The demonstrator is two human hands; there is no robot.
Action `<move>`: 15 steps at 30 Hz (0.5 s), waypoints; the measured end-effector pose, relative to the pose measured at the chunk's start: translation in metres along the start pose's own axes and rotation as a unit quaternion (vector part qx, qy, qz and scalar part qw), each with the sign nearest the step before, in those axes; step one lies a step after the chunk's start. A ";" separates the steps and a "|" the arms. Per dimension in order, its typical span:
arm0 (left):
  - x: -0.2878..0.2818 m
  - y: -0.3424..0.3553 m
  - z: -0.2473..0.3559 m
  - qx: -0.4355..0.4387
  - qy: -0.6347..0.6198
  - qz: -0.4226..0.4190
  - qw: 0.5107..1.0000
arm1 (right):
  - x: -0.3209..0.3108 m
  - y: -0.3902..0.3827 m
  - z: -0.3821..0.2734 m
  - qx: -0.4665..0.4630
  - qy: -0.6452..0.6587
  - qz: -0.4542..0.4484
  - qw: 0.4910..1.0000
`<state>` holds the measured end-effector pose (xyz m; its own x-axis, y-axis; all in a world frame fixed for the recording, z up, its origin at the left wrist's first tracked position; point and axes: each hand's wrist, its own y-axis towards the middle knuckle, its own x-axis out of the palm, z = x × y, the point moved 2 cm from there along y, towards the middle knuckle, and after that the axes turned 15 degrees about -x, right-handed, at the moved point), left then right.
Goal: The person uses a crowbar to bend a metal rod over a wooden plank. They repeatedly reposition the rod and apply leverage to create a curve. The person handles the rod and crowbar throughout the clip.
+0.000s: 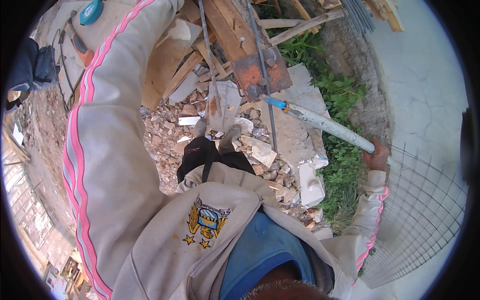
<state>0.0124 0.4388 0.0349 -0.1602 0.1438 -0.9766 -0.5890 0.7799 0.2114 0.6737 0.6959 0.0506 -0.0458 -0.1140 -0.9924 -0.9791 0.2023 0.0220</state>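
My right hand [377, 154] is wrapped round the far right end of a long whitish pipe [325, 122]. The pipe slants up and left to a blue end [276, 103], which lies close to a thin steel rebar [269, 112]. That rebar crosses a rusty steel plate [257, 75] with short upright pegs, set on a wooden beam [227, 22]. My left arm [112, 85] stretches up to the top edge, where its hand is out of view. A second rebar [210, 60] stands to the left of the beam.
Broken stone and concrete rubble [172, 122] surrounds my feet. Wire mesh [420, 210] leans by the pale wall [425, 90] at right. A teal tape measure [91, 12] and an orange-handled tool [79, 45] lie on a board. Another person's dark clothing [37, 65] shows at left.
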 end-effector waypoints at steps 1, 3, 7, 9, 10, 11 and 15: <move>0.001 0.001 -0.001 0.003 -0.008 0.005 1.000 | 0.001 0.000 0.000 -0.005 -0.002 0.005 1.000; 0.002 -0.001 -0.005 0.007 -0.023 0.018 1.000 | 0.007 -0.010 -0.005 0.016 -0.013 -0.011 1.000; 0.007 0.000 -0.007 0.019 -0.031 0.044 0.998 | 0.008 -0.012 -0.010 0.020 -0.012 0.013 1.000; 0.005 0.000 -0.008 0.021 -0.030 0.047 0.998 | 0.007 -0.008 -0.010 0.018 -0.014 0.011 1.000; 0.003 0.000 -0.010 0.020 -0.032 0.044 0.998 | 0.006 -0.005 -0.011 0.016 -0.014 0.010 1.000; -0.003 -0.002 -0.005 0.027 -0.035 0.041 0.998 | 0.007 -0.007 -0.015 0.019 -0.014 0.020 1.000; -0.001 0.004 0.005 0.027 -0.047 0.056 0.997 | 0.018 -0.016 -0.016 0.043 -0.014 0.022 0.999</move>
<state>0.0135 0.4449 0.0363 -0.1460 0.2855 -0.9472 -0.5271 0.7878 0.3187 0.6858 0.6754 0.0344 -0.0814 -0.0755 -0.9938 -0.9556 0.2891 0.0563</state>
